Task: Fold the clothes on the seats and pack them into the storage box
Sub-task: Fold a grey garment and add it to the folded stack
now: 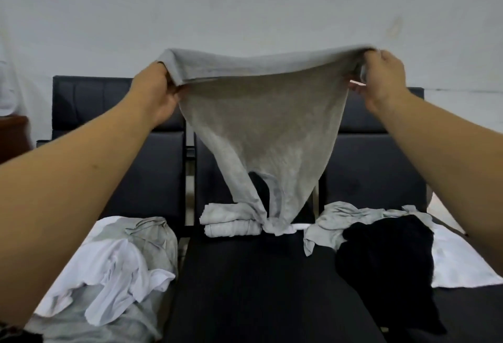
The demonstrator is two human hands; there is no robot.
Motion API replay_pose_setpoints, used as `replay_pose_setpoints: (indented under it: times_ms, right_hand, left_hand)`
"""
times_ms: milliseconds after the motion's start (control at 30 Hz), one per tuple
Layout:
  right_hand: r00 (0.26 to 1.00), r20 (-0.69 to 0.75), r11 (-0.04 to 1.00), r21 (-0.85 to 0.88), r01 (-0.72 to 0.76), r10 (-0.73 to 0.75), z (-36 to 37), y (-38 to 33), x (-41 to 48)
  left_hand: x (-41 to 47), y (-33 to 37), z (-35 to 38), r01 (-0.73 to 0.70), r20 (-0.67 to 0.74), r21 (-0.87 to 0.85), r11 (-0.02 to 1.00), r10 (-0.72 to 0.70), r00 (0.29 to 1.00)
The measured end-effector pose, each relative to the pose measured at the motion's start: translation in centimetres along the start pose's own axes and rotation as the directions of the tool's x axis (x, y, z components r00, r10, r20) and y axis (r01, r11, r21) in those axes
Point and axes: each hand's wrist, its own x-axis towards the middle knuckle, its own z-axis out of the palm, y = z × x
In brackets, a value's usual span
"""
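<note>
A grey garment (261,124) hangs spread in the air above the middle black seat (253,282). My left hand (158,92) grips its upper left edge and my right hand (381,78) grips its upper right edge, stretching the top hem between them. The garment's lower end trails down onto the seat next to a folded grey piece (231,220). No storage box is in view.
The left seat holds a crumpled heap of white and grey clothes (117,274). On the right seat lie a grey piece (332,222), a black garment (386,266) and a white cloth (457,261). Black seat backs (114,103) stand against a pale wall.
</note>
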Motion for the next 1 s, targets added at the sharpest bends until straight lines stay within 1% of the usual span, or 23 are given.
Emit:
replay_pose_setpoints:
  times_ms: [67,133,200,267,333,367,400,467,500,533,567,633,667,700,733,767,800,833,867,900,933,967,1000]
  right_hand:
    - [1.0,-0.024,0.999,-0.037,-0.001,0.0,-0.4,-0.2,-1.0]
    - [0.999,-0.038,0.996,-0.087,-0.037,0.033,-1.2,0.4,-1.8]
    - [0.992,-0.025,0.987,-0.102,-0.125,0.123,-2.1,1.5,-3.3]
    - [0.973,-0.008,0.965,-0.125,-0.23,0.231,-3.1,3.1,-5.2]
    - [0.935,0.021,0.915,-0.211,-0.343,0.355,-4.2,4.9,-7.2]
    - [0.896,0.062,0.874,-0.259,-0.411,0.439,-5.0,5.7,-8.4]
    - [0.841,0.115,0.823,-0.313,-0.474,0.528,-5.7,6.5,-9.3]
    - [0.686,0.204,0.677,-0.5,-0.541,0.698,-7.1,7.6,-11.0]
    - [0.589,0.231,0.585,-0.618,-0.526,0.774,-7.7,8.1,-11.8]
    - [0.492,0.249,0.497,-0.727,-0.474,0.834,-8.1,8.4,-12.4]
    - [0.394,0.258,0.42,-0.808,-0.412,0.882,-8.4,8.9,-13.1]
    - [0.231,0.256,0.32,-0.896,-0.308,0.939,-8.6,9.7,-14.6]
    - [0.166,0.245,0.284,-0.917,-0.28,0.955,-8.7,10.4,-15.5]
    - [0.112,0.235,0.257,-0.931,-0.259,0.966,-8.8,11.2,-16.4]
    - [0.082,0.218,0.232,-0.944,-0.236,0.972,-8.9,12.5,-17.4]
    - [0.107,0.199,0.218,-0.95,-0.224,0.974,-9.0,13.9,-18.2]
    - [0.191,0.173,0.216,-0.947,-0.238,0.966,-9.1,15.4,-19.1]
    - [0.295,0.144,0.233,-0.928,-0.291,0.944,-9.2,17.3,-19.8]
    - [0.41,0.105,0.27,-0.889,-0.37,0.906,-9.1,18.8,-20.5]
    - [0.496,0.051,0.316,-0.826,-0.467,0.867,-9.0,20.7,-21.2]
    - [0.551,-0.004,0.356,-0.76,-0.544,0.834,-8.8,21.8,-22.0]
    - [0.584,-0.048,0.377,-0.72,-0.583,0.81,-8.5,22.9,-22.6]
    - [0.61,-0.073,0.38,-0.723,-0.577,0.789,-8.1,24.1,-23.2]
  left_hand:
    - [-1.4,0.2,-0.7,0.027,0.044,0.083,0.996,-0.031,0.999]
    - [-3.1,-0.1,-2.1,0.071,0.075,0.258,0.963,-0.093,0.993]
    - [-5.1,-0.7,-4.0,0.103,0.109,0.437,0.893,-0.166,0.98]
    - [-7.4,-1.8,-6.3,0.159,0.117,0.555,0.817,-0.266,0.957]
    - [-9.3,-2.8,-8.5,0.253,0.096,0.635,0.73,-0.399,0.912]
    - [-10.3,-3.4,-9.6,0.297,0.091,0.676,0.674,-0.476,0.875]
    - [-11.0,-3.8,-10.6,0.334,0.093,0.711,0.619,-0.553,0.828]
    - [-12.3,-4.4,-12.0,0.412,0.092,0.768,0.49,-0.722,0.686]
    - [-12.9,-4.7,-12.6,0.449,0.083,0.792,0.414,-0.801,0.592]
    - [-13.4,-5.1,-12.8,0.463,0.075,0.821,0.335,-0.866,0.494]
    - [-14.0,-5.8,-13.1,0.445,0.065,0.859,0.252,-0.917,0.394]
    - [-15.0,-7.3,-13.6,0.314,0.05,0.943,0.107,-0.982,0.183]
    - [-15.6,-8.2,-13.8,0.245,0.029,0.968,0.044,-0.998,0.064]
    - [-16.1,-9.1,-14.0,0.185,-0.009,0.983,-0.014,-0.999,-0.032]
    - [-16.6,-10.3,-14.4,0.147,-0.056,0.987,-0.067,-0.996,-0.076]
    - [-17.0,-11.4,-14.7,0.126,-0.098,0.987,-0.104,-0.994,-0.055]
    - [-17.4,-12.6,-15.0,0.132,-0.128,0.984,-0.123,-0.991,0.026]
    - [-17.7,-14.2,-15.4,0.167,-0.142,0.979,-0.119,-0.98,0.138]
    - [-17.9,-15.5,-15.5,0.221,-0.138,0.972,-0.08,-0.955,0.264]
    - [-18.1,-17.2,-15.8,0.287,-0.135,0.958,-0.022,-0.915,0.381]
    - [-18.3,-18.8,-16.0,0.344,-0.136,0.938,0.046,-0.862,0.488]
    - [-18.5,-20.2,-16.2,0.384,-0.148,0.917,0.105,-0.806,0.574]
    - [-18.7,-22.0,-16.6,0.412,-0.17,0.899,0.148,-0.75,0.639]
